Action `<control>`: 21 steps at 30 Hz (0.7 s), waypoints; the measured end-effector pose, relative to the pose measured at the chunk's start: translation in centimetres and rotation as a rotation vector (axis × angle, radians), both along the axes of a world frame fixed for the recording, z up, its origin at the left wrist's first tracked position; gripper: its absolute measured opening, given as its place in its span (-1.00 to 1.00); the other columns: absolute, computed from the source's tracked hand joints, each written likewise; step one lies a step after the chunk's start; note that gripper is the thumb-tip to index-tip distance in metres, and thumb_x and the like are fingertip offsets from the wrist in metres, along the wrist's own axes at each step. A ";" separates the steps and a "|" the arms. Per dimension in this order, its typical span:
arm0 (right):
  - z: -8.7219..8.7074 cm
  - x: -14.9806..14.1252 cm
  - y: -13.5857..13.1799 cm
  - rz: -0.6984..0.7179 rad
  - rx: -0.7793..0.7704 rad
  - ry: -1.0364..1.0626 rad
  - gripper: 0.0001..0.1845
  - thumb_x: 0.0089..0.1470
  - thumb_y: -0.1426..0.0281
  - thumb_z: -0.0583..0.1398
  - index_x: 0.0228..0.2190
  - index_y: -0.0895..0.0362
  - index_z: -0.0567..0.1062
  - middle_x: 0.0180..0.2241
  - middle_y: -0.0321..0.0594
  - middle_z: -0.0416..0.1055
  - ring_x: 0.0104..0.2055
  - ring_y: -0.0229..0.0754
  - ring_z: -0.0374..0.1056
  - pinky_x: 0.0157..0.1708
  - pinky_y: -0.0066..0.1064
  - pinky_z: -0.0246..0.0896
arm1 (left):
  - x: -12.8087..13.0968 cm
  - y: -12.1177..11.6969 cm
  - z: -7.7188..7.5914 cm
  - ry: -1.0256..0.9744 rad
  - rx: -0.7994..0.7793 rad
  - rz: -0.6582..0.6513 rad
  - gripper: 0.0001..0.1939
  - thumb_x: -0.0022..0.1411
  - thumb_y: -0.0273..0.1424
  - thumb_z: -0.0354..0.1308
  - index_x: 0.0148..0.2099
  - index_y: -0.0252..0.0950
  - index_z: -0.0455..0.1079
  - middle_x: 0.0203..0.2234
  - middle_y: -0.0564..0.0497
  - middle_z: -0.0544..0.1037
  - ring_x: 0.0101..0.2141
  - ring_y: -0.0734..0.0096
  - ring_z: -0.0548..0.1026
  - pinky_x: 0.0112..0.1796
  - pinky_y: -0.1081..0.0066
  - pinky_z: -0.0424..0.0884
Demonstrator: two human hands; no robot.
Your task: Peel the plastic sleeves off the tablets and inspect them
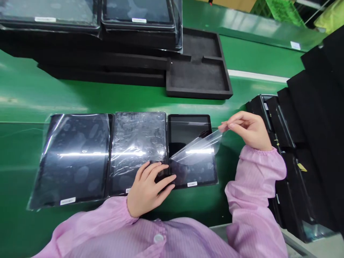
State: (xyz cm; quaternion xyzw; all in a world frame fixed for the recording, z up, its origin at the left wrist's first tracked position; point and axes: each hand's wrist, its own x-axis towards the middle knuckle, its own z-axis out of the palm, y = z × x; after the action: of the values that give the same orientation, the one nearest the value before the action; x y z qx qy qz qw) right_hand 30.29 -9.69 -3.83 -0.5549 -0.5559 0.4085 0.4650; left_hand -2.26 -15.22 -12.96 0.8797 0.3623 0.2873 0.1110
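Observation:
Three tablets lie side by side on the green work surface. Pinched in my right hand [247, 127] is the upper right corner of a clear protective film [200, 147], lifted off the right tablet [188, 127]. The film's lower part still lies over that screen, near a small white label [192, 184]. My left hand [152, 184] rests with fingers spread over the lower right of the middle tablet [138, 136], fingertips reaching the right tablet's left edge. Wrinkled film covers the middle tablet. The left tablet [77, 154] has a film that overhangs its edges.
Behind, stacked black foam trays [199, 95] hold more film-covered tablets [137, 12]; the tray at their right end shows bare compartments. Tall stacks of black trays [295, 143] stand close to my right arm. A green crate [285, 12] is at the far right.

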 end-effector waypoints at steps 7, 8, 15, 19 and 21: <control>1.5 1.2 -1.6 0.022 0.071 -0.015 -0.68 -0.03 0.10 0.44 -0.52 0.03 0.54 -0.54 -0.26 0.61 -0.44 -0.10 0.60 -0.17 -0.10 0.58 | 0.1 0.7 0.9 0.002 0.027 -0.080 -0.86 0.33 -0.40 0.16 -0.24 -0.16 0.57 -0.47 0.06 0.47 -0.31 0.36 0.46 -0.13 0.30 0.34; 1.6 1.4 -1.8 0.033 0.086 -0.010 -0.69 -0.03 0.10 0.44 -0.53 0.02 0.54 -0.56 -0.28 0.60 -0.45 -0.09 0.60 -0.15 -0.07 0.58 | 0.1 0.7 1.0 0.002 0.028 -0.085 -0.86 0.33 -0.40 0.16 -0.25 -0.17 0.56 -0.48 0.07 0.46 -0.32 0.37 0.46 -0.14 0.31 0.33; 2.7 1.8 -3.1 0.169 0.202 -0.014 -0.69 0.05 0.12 0.39 -0.59 -0.04 0.51 -0.68 -0.37 0.52 -0.70 -0.18 0.44 -0.26 -0.08 0.57 | 0.1 0.5 0.8 -0.033 0.008 -0.114 -0.76 0.37 -0.41 0.14 -0.39 -0.19 0.48 -0.51 0.11 0.45 -0.36 0.44 0.46 -0.11 0.32 0.31; 4.2 1.6 -3.1 0.305 0.220 -0.043 -0.74 0.15 0.21 0.33 -0.55 -0.06 0.55 -0.70 -0.25 0.52 -0.73 -0.17 0.44 -0.33 -0.13 0.55 | 0.1 0.4 0.7 -0.048 -0.022 -0.102 -0.72 0.37 -0.39 0.13 -0.44 -0.22 0.42 -0.51 0.11 0.47 -0.37 0.44 0.46 -0.10 0.32 0.32; 4.8 1.6 -2.9 0.383 0.217 -0.059 -0.77 0.20 0.24 0.30 -0.50 -0.06 0.58 -0.71 -0.23 0.52 -0.71 -0.16 0.46 -0.33 -0.17 0.54 | 0.2 0.4 0.7 -0.051 -0.034 -0.084 -0.69 0.39 -0.35 0.12 -0.46 -0.24 0.39 -0.51 0.09 0.47 -0.36 0.43 0.46 -0.12 0.33 0.33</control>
State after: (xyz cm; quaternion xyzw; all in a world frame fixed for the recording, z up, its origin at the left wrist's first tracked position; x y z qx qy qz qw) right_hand 31.93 -12.61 1.02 -0.3977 -0.7050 0.4108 0.4196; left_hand -2.10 -14.81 -12.24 0.8845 0.3268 0.2986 0.1471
